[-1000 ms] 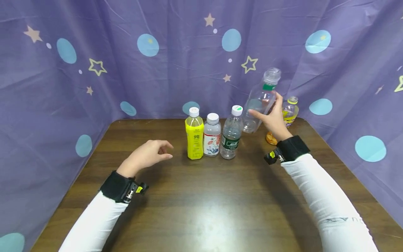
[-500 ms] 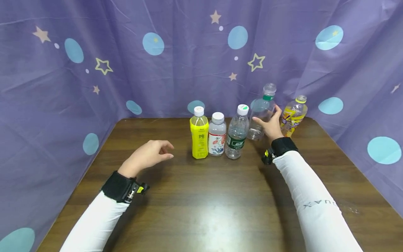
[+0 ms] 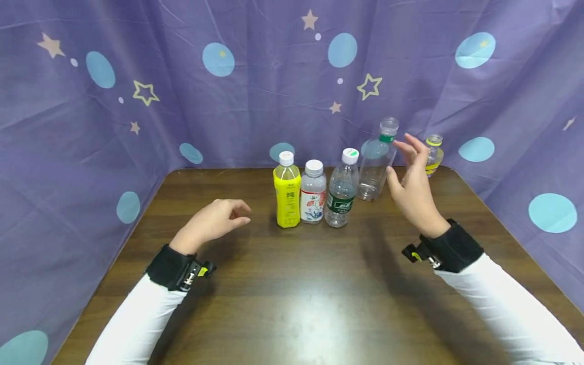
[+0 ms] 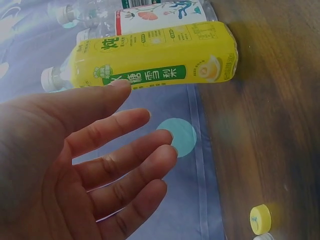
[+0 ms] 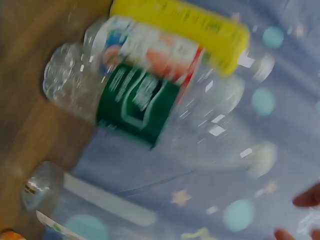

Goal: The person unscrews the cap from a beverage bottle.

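My right hand (image 3: pixel 415 190) holds nothing, its fingers spread just right of a tall clear uncapped bottle (image 3: pixel 375 167) with a green neck band, which stands on the table. Behind that hand, a bottle with a yellow neck ring (image 3: pixel 434 152) is partly hidden. A row of capped bottles stands to the left: a yellow-labelled one (image 3: pixel 288 195), a white-labelled one (image 3: pixel 313 195) and a green-labelled water bottle (image 3: pixel 342 192). My left hand (image 3: pixel 212 225) hovers left of the row, fingers loosely bent, apart from the yellow-labelled bottle (image 4: pixel 155 55).
A yellow bottle cap (image 4: pixel 261 220) lies on the wooden table (image 3: pixel 255 304), with a white cap (image 4: pixel 264 236) at the frame edge beside it. A purple curtain (image 3: pixel 255 111) with stars and blue dots hangs behind the table. The right wrist view is blurred.
My right hand has set the clear uncapped bottle upright beside the green-labelled bottle, let go and drawn back to the right. The left hand has stayed nearly still.
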A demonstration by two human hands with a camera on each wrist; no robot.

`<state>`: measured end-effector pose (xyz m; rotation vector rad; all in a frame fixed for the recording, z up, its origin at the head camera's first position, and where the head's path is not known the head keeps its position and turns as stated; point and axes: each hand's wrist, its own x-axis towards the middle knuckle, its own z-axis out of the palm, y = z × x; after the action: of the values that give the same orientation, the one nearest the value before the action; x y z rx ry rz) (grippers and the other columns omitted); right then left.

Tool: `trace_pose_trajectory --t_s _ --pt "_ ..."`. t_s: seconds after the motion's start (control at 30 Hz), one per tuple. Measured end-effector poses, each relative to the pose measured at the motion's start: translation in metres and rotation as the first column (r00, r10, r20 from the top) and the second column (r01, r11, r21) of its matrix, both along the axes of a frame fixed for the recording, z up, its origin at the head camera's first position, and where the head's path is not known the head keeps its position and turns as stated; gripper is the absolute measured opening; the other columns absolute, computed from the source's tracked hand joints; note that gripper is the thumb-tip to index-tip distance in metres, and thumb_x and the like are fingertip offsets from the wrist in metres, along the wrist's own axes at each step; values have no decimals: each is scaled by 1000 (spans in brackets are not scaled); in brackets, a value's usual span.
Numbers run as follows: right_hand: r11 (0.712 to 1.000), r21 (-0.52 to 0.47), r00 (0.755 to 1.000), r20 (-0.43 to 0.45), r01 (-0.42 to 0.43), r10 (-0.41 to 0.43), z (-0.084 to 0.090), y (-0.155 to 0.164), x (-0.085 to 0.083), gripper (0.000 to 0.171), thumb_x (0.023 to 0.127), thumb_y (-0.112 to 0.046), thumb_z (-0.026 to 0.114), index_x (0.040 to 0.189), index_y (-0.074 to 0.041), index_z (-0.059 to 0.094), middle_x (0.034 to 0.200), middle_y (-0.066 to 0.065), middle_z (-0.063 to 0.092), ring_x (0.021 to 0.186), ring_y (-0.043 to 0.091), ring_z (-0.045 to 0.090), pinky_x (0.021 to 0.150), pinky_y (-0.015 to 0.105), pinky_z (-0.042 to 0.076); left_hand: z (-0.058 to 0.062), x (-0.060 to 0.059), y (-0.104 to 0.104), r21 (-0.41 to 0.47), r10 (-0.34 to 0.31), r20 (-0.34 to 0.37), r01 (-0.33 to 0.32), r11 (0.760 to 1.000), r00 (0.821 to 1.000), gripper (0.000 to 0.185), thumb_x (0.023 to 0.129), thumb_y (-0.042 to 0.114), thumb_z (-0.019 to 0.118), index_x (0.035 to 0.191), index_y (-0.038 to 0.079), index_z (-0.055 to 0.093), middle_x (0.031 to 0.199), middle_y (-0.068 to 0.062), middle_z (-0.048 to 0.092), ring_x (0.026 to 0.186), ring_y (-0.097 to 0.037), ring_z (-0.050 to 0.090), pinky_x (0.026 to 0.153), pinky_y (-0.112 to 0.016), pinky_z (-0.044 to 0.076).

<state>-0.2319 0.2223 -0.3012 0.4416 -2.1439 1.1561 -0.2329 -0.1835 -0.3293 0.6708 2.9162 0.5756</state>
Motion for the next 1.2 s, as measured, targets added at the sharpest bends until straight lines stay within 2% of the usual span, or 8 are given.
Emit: trace_pose_trajectory --t_s 0.17,0.3,0.47,0.6,0.77,0.87,1.07,1.2 --pt "959 272 996 -12 -79 85 -18 -4 48 31 84 10 65 113 2 58 107 10 66 99 15 60 90 18 46 0 0 2 1 -8 12 8 1000 1000 29 92 28 65 116 11 67 97 -3 71 86 -17 66 74 -36 54" --pt "893 386 955 265 -233 135 -57 -2 64 15 88 -1 65 100 -10 63 91 -2 67 83 7 62 73 27 53 -3 0 3 -9 -7 23 7 1000 1000 28 92 29 65 115 13 67 96 -2 71 86 -16 66 74 -36 54" --pt "838 402 804 591 -370 72 -91 9 49 3 93 -11 62 96 -12 62 77 -4 63 67 6 55 58 24 47 -7 1 6 -18 -15 31 16 1000 999 28 92 30 65 115 14 67 97 -2 71 85 -16 66 73 -36 54" --pt "844 431 819 574 -320 17 -96 10 21 22 90 -21 67 103 -7 57 81 2 62 69 13 57 60 29 47 -7 -1 8 -15 -33 33 34 999 999 30 92 29 65 117 12 66 97 -3 71 85 -17 66 73 -36 54" --pt "973 194 862 506 -127 12 -88 -7 -21 105 75 -37 83 149 -3 15 140 25 38 126 37 44 103 52 39 -5 -2 10 -18 -34 43 34 999 999 31 92 30 65 118 12 65 97 -4 71 85 -17 66 74 -36 54" --pt "992 -30 860 495 -125 123 -87 -22 -45 128 71 -32 86 154 -14 -11 158 21 8 145 35 16 117 53 18 -3 -1 11 -16 -26 57 27 1000 998 31 92 29 65 118 12 65 98 -5 71 86 -17 66 73 -36 54" --pt "910 -315 748 527 -268 403 -100 -37 -67 96 79 -13 80 154 -18 20 151 16 35 136 29 37 113 48 30 -7 1 10 -15 -16 73 17 1000 997 31 92 30 65 118 12 65 98 -5 71 85 -17 66 72 -34 54" --pt "906 -364 789 481 -217 383 -104 -39 -63 67 82 -13 77 140 -13 44 130 9 54 117 17 52 102 35 40 -9 1 8 -11 -16 54 16 1000 998 30 92 29 65 117 12 66 95 -3 71 83 -15 65 70 -33 53"
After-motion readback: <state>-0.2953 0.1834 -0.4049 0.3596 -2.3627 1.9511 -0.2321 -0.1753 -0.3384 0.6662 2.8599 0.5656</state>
